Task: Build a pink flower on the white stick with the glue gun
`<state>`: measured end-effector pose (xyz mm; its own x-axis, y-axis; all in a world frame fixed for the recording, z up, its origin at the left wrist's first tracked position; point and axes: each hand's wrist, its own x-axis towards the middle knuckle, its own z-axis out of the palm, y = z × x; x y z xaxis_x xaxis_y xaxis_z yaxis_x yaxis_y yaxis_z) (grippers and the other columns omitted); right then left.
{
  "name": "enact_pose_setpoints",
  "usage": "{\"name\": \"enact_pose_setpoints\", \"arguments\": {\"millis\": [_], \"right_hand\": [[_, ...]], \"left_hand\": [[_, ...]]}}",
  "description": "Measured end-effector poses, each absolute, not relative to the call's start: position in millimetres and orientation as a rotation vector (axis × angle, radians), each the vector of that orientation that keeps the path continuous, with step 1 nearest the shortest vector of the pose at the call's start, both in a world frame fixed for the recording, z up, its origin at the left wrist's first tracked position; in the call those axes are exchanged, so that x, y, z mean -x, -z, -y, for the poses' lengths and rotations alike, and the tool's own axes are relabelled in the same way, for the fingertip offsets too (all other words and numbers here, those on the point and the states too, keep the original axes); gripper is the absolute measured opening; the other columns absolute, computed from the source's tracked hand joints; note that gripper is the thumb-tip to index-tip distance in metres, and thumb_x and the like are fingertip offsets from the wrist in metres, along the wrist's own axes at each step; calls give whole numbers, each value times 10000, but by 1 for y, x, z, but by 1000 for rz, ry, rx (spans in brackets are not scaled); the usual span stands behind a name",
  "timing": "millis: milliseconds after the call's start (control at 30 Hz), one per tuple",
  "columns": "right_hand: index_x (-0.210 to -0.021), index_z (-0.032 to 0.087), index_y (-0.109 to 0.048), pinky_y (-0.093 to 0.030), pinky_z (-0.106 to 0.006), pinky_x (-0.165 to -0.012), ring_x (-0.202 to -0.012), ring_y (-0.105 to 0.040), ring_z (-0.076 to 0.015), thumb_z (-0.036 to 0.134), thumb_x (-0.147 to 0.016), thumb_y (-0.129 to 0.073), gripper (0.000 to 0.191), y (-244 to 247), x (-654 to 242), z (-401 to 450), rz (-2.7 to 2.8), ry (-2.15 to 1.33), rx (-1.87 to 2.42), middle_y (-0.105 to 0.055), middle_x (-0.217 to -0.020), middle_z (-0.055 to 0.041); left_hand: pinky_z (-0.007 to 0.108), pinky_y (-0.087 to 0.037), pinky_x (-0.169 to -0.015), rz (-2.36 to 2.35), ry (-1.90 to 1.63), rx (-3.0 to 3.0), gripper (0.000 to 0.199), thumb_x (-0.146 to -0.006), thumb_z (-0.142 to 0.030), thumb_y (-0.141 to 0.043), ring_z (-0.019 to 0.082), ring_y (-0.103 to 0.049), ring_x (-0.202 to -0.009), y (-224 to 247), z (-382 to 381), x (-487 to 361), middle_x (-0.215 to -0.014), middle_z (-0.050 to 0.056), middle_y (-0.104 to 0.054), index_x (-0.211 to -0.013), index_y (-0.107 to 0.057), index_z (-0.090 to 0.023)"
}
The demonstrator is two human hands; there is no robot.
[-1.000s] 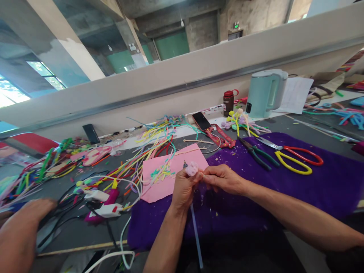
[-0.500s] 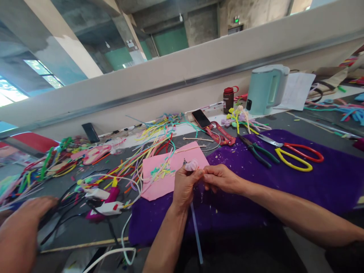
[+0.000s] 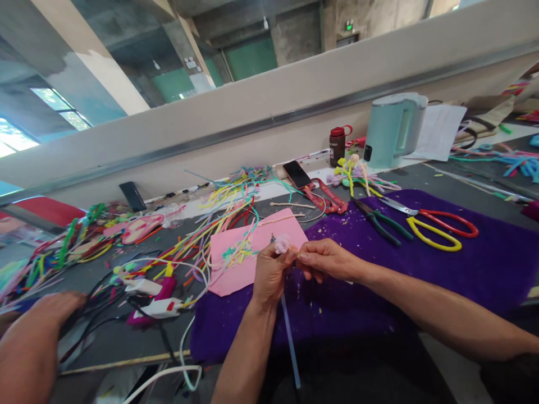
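Note:
Over the front of the purple cloth (image 3: pixel 412 269), both my hands are close together. My left hand (image 3: pixel 272 275) is closed around a small pale pink fuzzy flower (image 3: pixel 282 243), whose head pokes out above the thumb. Right beside it, my right hand (image 3: pixel 324 259) pinches thumb and fingertips together at the flower's underside; what lies between those fingertips is too small to make out. A translucent stick (image 3: pixel 290 342), like a glue stick, slants down below my left hand, its upper end hidden. Behind the hands lies a pink sheet (image 3: pixel 227 278) with green and yellow snippets.
Pliers (image 3: pixel 381 224) and scissors (image 3: pixel 438 227) with red and yellow handles lie right. Behind stand a kettle (image 3: pixel 391 132), a bottle (image 3: pixel 337 147) and a phone (image 3: pixel 296 174). Pipe cleaners (image 3: pixel 189 241), cables and plugs (image 3: pixel 158 307) crowd the left. Another person's hand (image 3: pixel 54 308) rests there.
The flower has turned a little in my left hand, its top now facing more toward me. My right fingertips have shifted slightly. The camera view moved a little.

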<state>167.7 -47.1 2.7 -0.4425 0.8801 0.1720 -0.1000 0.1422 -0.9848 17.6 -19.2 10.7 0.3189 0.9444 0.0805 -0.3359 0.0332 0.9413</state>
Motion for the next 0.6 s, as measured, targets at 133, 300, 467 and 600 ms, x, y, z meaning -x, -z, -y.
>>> {"name": "enact_pose_setpoints", "arguments": {"millis": [133, 300, 467, 600], "right_hand": [[-758, 132, -525, -340, -151, -384, -407, -452, -39, 383, -785, -545, 253, -2, -166, 47, 1533, -1399, 807, -541, -589, 28], [-758, 135, -528, -331, -154, -379, -403, -449, -38, 409, -805, -510, 279, -3, -167, 47, 1498, -1358, 812, -539, -591, 27], [-783, 134, -535, -327, -154, -375, -400, -448, -38, 418, -806, -505, 287, -6, -168, 48, 1454, -1352, 833, -538, -595, 26], [-769, 134, -529, -329, -158, -382, -404, -442, -38, 428, -805, -502, 297, -6, -167, 48, 1480, -1363, 825, -542, -596, 26]], "left_hand": [[170, -250, -421, -719, -1128, -1100, 230, -560, -220, -742, 30, -338, -447, -11, 20, -19, -520, -61, -417, -574, -534, -123], [169, -237, -411, -712, -1054, -1181, 190, -599, -228, -714, 33, -358, -442, -12, 22, -18, -529, -53, -457, -720, -604, -131], [161, -247, -397, -768, -1075, -1055, 209, -619, -250, -705, 26, -361, -420, -11, 21, -18, -497, -49, -472, -781, -665, -125], [156, -277, -410, -769, -1104, -950, 217, -573, -224, -737, 29, -405, -432, -9, 19, -20, -514, -41, -516, -763, -676, -138]]}}
